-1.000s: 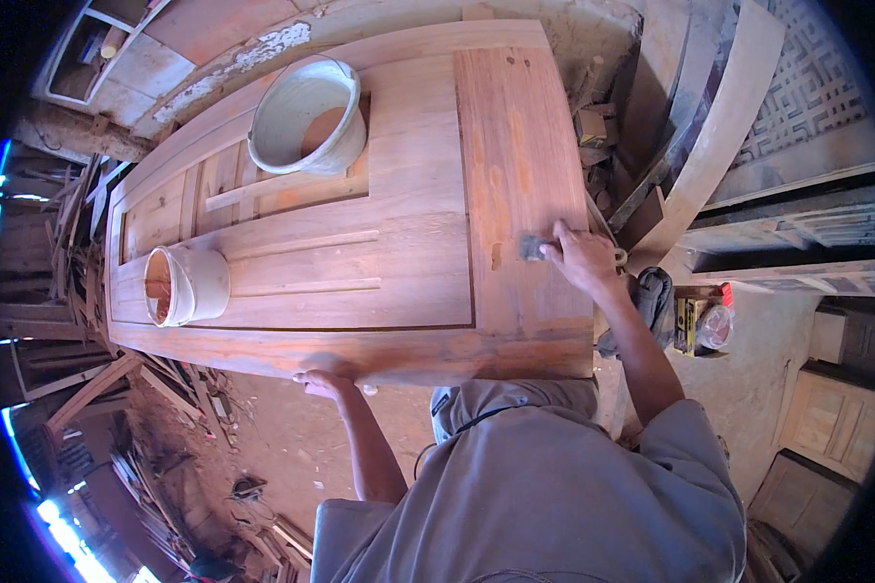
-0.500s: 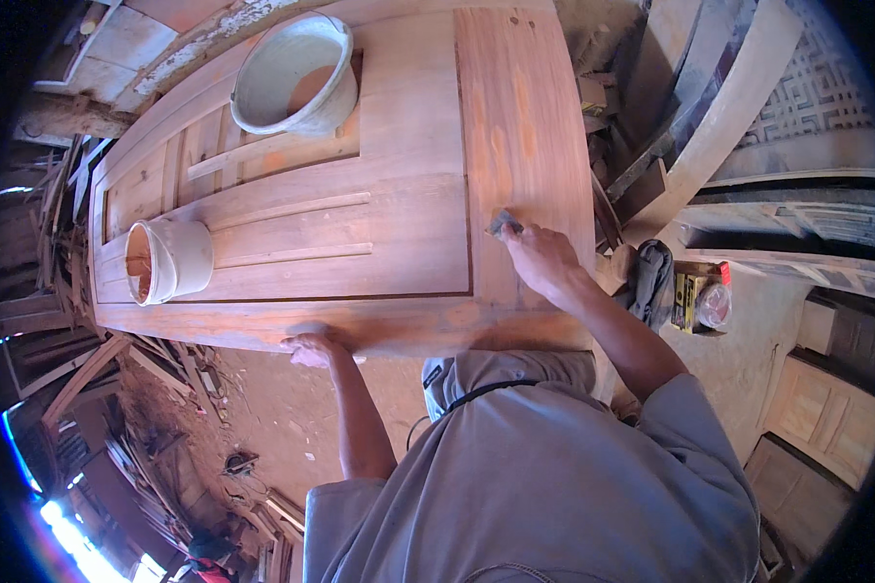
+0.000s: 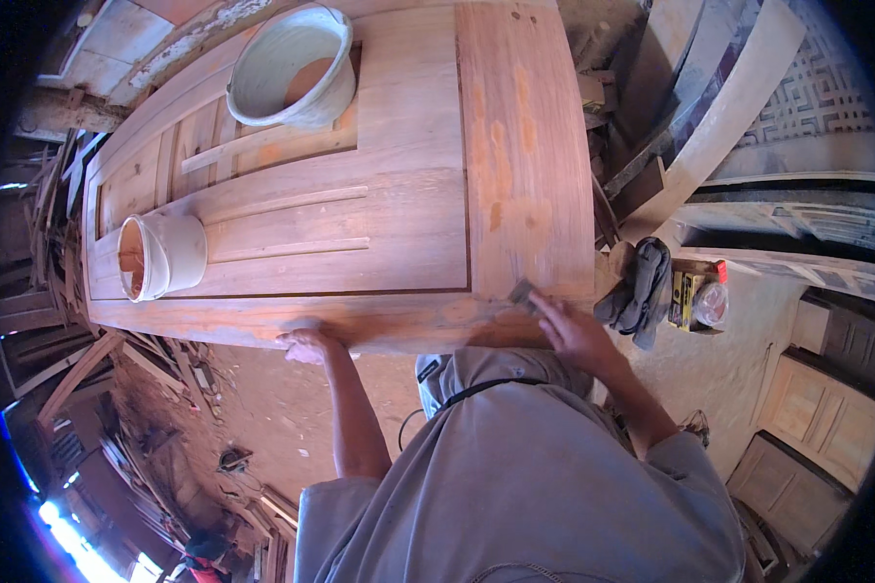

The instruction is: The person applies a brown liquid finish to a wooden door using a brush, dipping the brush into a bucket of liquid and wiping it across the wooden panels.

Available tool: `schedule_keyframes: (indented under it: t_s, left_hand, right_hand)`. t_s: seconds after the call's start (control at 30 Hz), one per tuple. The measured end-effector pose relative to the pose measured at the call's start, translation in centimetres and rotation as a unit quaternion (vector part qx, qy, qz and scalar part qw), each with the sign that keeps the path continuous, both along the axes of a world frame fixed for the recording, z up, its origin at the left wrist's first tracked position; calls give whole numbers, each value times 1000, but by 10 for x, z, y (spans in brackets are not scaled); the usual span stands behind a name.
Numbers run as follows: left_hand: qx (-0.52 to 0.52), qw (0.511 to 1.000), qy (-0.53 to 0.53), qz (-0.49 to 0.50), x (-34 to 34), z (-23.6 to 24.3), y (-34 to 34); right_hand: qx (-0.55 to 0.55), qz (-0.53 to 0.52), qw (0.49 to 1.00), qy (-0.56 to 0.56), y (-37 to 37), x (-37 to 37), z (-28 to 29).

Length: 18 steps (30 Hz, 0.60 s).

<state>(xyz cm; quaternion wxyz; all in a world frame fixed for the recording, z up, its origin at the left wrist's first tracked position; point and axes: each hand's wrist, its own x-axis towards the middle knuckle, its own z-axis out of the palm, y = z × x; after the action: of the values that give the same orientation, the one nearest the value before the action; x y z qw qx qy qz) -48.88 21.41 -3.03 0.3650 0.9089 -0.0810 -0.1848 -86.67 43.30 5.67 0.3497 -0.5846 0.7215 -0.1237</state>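
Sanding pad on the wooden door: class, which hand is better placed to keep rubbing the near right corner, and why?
Right. The right hand already presses the sanding pad onto the door at that corner, while the left hand only braces the near edge, away from the pad.

One wooden door (image 3: 360,194) lies flat, carrying two pale buckets (image 3: 292,68) (image 3: 160,255), with two hands (image 3: 306,345) (image 3: 574,335) and one sanding pad (image 3: 522,291).

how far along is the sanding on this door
Done: hard to tell; the right stile of the door shows pale orange patches. In hand: the right hand presses a small grey sanding block near its lower corner, and the left hand braces the near edge. Left: the recessed panels, where two buckets sit.
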Motion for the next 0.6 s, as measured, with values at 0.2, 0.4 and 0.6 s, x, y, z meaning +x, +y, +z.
schedule_keyframes:
  t_s: [0.2, 0.4, 0.6]
  left_hand:
    - [3, 1000, -11, 23, 13, -11, -4]
    - [-35, 999, 6, 22, -1, -7, -2]
    - [-6, 999, -22, 34, 4, -7, -3]
  right_hand:
    - [-20, 16, 999, -36, 1, 29, -36]
    - [-41, 29, 999, -8, 10, 30, -42]
    - [96, 99, 987, 78, -11, 9, 30]
